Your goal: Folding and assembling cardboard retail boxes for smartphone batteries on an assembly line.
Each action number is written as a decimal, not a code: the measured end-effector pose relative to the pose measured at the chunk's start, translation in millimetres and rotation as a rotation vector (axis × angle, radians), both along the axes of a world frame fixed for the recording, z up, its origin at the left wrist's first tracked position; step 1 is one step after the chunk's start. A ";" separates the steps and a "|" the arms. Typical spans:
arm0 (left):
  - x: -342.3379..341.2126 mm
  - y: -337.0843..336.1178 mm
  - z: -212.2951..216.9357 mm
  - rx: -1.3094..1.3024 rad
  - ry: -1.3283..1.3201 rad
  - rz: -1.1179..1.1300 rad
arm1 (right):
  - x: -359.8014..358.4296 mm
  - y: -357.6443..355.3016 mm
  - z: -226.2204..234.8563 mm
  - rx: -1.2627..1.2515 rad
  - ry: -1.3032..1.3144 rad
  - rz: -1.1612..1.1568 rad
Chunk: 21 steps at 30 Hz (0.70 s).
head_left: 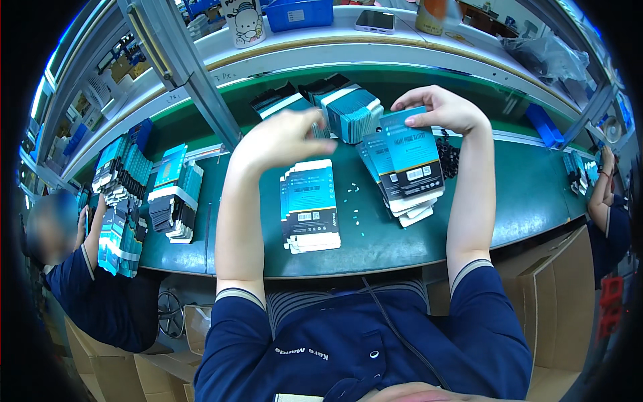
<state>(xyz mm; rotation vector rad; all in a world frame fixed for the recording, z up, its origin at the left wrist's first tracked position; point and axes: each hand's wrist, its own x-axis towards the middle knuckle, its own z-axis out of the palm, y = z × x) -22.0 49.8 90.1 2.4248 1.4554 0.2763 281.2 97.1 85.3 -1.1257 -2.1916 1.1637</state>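
Navy short-sleeved shirt (415,335) sits closest to the head camera, its wearer facing a green table (522,194). Right hand (439,114): closed, thumb over the upper edge of the top teal-and-black flat carton (412,161) in a fanned stack; number gripped cannot be told. Left hand (291,137): motion-blurred, thumb and fingers parted, nothing visible between them, just before two banded carton bundles (351,110). Neater carton pile (310,208) lies flat on the table, nearer the wearer. Small pale pellets (355,204) are scattered between pile and fanned stack. Black coiled item (450,154) beside the right wrist, kind unclear. Co-worker (100,288) at left, near more carton bundles (175,191).
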 end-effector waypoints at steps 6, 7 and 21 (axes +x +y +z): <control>6.6 24.3 -42.4 -0.212 0.655 0.100 | -19.5 20.9 -20.0 -0.023 -0.085 -0.013; 9.4 26.1 -48.6 -0.214 0.656 0.097 | -22.1 21.4 -21.4 -0.014 -0.132 -0.025; 25.8 36.6 -69.9 -0.217 0.818 0.120 | 59.8 95.9 -123.4 0.046 -0.466 -0.688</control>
